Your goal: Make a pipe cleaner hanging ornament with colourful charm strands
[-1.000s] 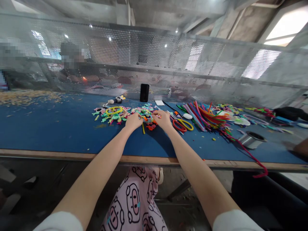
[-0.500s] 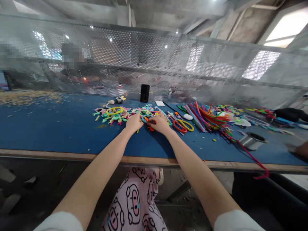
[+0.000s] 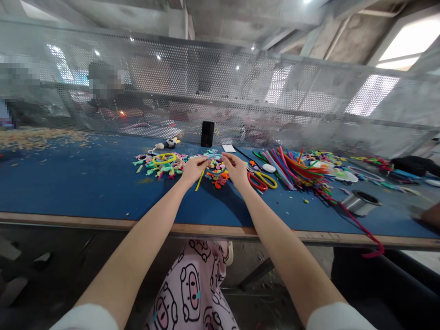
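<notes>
My left hand is closed at the left of a heap of small colourful fuzzy pieces, its fingertips pinching something I cannot make out. Across from it, my right hand has its thumb and fingers pressed together over the same heap, and what they hold is too small to name. Between the hands lie blue, orange and red pieces. A yellow-green stem slants down beside my left fingers. Scissors with red and yellow handles rest just right of my right hand.
A black phone stands upright behind the heap. Bundled fuzzy stems, a white oval object and a wire spool lie to the right. A perforated metal screen runs behind the blue table. Another person's hand shows at the right edge.
Both hands have lifted slightly and moved a little apart at the fingertips, uncovering orange and red pieces between them. The yellow-green stem beside my left hand now shows more fully.
</notes>
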A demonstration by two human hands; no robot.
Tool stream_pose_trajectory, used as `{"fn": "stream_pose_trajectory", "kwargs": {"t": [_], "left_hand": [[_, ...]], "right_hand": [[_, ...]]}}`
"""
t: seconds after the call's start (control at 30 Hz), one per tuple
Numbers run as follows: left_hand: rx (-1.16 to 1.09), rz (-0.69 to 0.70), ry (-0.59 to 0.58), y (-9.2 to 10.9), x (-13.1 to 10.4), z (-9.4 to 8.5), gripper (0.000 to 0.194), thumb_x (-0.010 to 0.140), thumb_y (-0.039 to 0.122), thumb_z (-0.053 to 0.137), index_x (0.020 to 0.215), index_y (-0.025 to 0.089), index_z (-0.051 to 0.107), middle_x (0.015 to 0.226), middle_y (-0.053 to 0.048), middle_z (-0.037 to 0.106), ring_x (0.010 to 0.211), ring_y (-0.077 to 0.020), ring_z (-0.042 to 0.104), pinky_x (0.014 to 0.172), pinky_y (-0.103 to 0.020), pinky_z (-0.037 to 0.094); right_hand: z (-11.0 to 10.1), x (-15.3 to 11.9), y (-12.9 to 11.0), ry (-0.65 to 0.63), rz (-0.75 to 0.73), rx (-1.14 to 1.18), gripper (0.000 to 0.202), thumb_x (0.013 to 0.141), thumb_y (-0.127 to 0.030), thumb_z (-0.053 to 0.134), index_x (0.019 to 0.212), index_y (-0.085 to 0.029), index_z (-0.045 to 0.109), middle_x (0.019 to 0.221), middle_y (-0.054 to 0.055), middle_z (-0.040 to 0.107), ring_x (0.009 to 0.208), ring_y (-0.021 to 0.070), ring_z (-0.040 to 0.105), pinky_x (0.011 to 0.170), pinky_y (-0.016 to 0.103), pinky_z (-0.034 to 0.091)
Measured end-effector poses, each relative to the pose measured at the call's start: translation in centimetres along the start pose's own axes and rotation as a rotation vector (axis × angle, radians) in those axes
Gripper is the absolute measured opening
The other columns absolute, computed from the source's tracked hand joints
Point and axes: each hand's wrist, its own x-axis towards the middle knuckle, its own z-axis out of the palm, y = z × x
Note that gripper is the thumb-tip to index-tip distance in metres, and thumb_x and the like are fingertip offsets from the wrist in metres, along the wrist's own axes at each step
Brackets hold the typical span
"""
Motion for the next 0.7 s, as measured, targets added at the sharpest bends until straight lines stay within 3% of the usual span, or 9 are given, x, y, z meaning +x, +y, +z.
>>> {"fn": "stream_pose_trajectory", "kwargs": {"t": [0.13,0.3,0.5,0.7], "left_hand": [[-0.158,-0.09,-0.008,-0.01,0.07,0.13,0.033,0.087,0.047,0.062,0.078,0.02,0.077,0.087,-0.004,0.075,0.088,-0.0218,0.064,0.083,-0.03,0.046],[-0.349,-0.224,-0.057,-0.13,0.11,0.19,0.032,0.085,0.048,0.064,0.09,0.019,0.076,0.091,-0.006,0.074,0.079,-0.0173,0.061,0.068,-0.026,0.045],[-0.476,-0.294,-0.091,-0.1,0.09,0.37,0.036,0.085,0.053,0.066,0.088,0.017,0.072,0.095,-0.007,0.073,0.082,-0.0165,0.063,0.07,-0.026,0.048],[-0.571,-0.332,-0.067,-0.48,0.47,0.37,0.03,0.087,0.046,0.068,0.09,0.016,0.067,0.092,-0.007,0.072,0.076,-0.0135,0.063,0.073,-0.027,0.051]], "right_hand": [[0.07,0.17,0.41,0.006,0.129,0.089,0.042,0.075,-0.06,0.068,0.08,-0.019,0.075,0.073,0.002,0.07,0.072,0.018,0.06,0.071,0.031,0.046],[0.07,0.22,0.53,-0.076,0.192,0.222,0.045,0.067,-0.064,0.074,0.076,-0.02,0.073,0.069,0.0,0.068,0.066,0.0143,0.057,0.065,0.027,0.045],[0.21,0.18,0.52,-0.078,0.256,0.326,0.051,0.061,-0.067,0.077,0.08,-0.02,0.072,0.067,-0.001,0.065,0.056,0.0105,0.051,0.054,0.025,0.038],[0.34,0.03,0.18,-0.069,0.304,0.38,0.053,0.053,-0.059,0.085,0.087,-0.019,0.074,0.066,-0.002,0.065,0.052,0.0089,0.046,0.052,0.026,0.038]]}}
